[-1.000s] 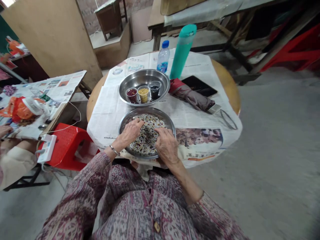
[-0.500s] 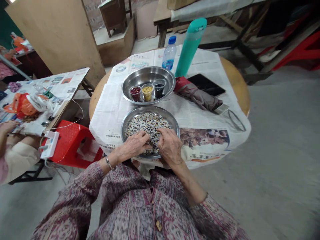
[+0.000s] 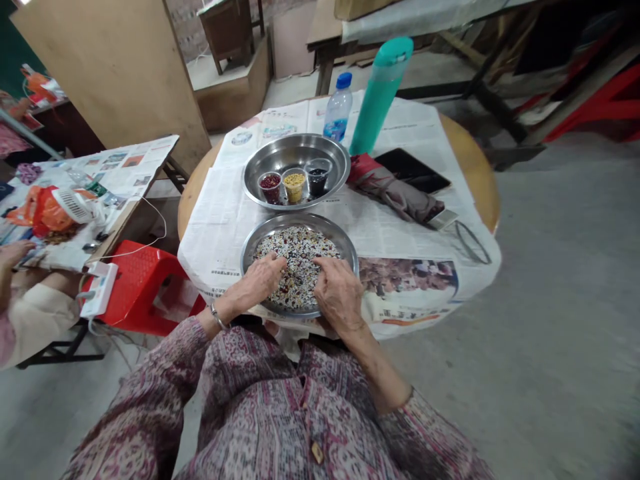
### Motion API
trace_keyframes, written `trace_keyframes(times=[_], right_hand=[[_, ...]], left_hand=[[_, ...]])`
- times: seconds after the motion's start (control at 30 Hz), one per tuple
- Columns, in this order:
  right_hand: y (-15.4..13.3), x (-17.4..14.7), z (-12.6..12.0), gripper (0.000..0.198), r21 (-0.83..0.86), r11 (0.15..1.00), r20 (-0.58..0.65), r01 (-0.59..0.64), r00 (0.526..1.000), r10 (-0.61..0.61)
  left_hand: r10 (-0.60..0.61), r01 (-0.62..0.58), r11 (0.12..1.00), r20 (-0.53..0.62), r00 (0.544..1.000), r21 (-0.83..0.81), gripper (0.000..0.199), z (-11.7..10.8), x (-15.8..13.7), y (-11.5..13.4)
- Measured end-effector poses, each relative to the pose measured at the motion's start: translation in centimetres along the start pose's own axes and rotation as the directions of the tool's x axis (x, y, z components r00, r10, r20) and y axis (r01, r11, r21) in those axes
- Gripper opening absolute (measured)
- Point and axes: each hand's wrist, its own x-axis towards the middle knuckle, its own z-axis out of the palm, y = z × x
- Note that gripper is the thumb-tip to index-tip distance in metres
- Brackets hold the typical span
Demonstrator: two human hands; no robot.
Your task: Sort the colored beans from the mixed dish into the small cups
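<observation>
A round steel pan (image 3: 320,221) sits at the near edge of the table, its bottom covered with mixed grains and beans (image 3: 303,243) in white, black, yellow and red. Over its left side is my left hand (image 3: 263,277), fingers bent and tips pinched together at the mix. My right hand (image 3: 340,290) lies at the right side, curled with the index finger and thumb close together. Anything between the fingertips is too small to make out. Just behind stands a larger steel basin (image 3: 280,152) holding clear cups of red beans (image 3: 271,189), yellow beans (image 3: 294,188) and black beans (image 3: 317,181).
Newspaper (image 3: 215,220) covers the round table. A water bottle (image 3: 339,110), a teal flask (image 3: 381,97), a folded umbrella (image 3: 393,190) and a dark tablet-like slab (image 3: 413,169) stand or lie behind and right. At left are a red stool (image 3: 137,280) and another person's hand (image 3: 15,253).
My left hand has moved a little up and left over the pan, its fingers drawing together from a looser spread. My right hand has stayed nearly in place.
</observation>
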Motion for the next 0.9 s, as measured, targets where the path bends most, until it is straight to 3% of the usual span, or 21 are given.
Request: trace_keyframes(times=[0.17, 0.3, 0.47, 0.6, 0.77, 0.83, 0.9], right_hand=[[0.0, 0.1, 0.0, 0.036, 0.048, 0.999, -0.027, -0.017, 0.999, 0.018], [-0.1, 0.2, -0.1, 0.035, 0.048, 0.998, -0.048, -0.028, 0.998, 0.030], [-0.2, 0.3, -0.2, 0.037, 0.015, 1.000, -0.034, -0.023, 0.999, 0.024], [-0.4, 0.4, -0.2, 0.033, -0.052, 0.998, -0.010, -0.016, 1.000, 0.016], [-0.6, 0.3, -0.3, 0.032, -0.079, 0.997, 0.027, -0.011, 1.000, 0.013], [-0.6, 0.3, -0.3, 0.034, -0.080, 0.997, 0.026, -0.010, 1.000, 0.012], [-0.6, 0.3, -0.3, 0.035, -0.083, 0.997, 0.027, -0.008, 1.000, 0.010]], left_hand=[[0.226, -0.226, 0.960, -0.019, 0.974, -0.162, 0.022, 1.5, 0.2, 1.2], [0.372, -0.372, 0.928, -0.061, 0.926, 0.006, 0.023, 1.8, 2.7, 2.4], [0.323, -0.291, 0.934, -0.143, 0.936, 0.207, 0.031, 1.1, 5.7, 1.7], [0.192, -0.147, 0.957, -0.165, 0.967, 0.251, 0.028, 0.0, 6.2, 0.5], [0.034, -0.022, 0.995, -0.121, 0.992, 0.095, 0.026, -0.7, 3.7, -0.8], [0.074, -0.074, 0.997, -0.077, 0.994, -0.003, 0.021, -0.9, 2.0, -0.7], [0.176, -0.178, 0.982, -0.030, 0.984, -0.070, 0.035, -1.0, 0.3, -0.3]])
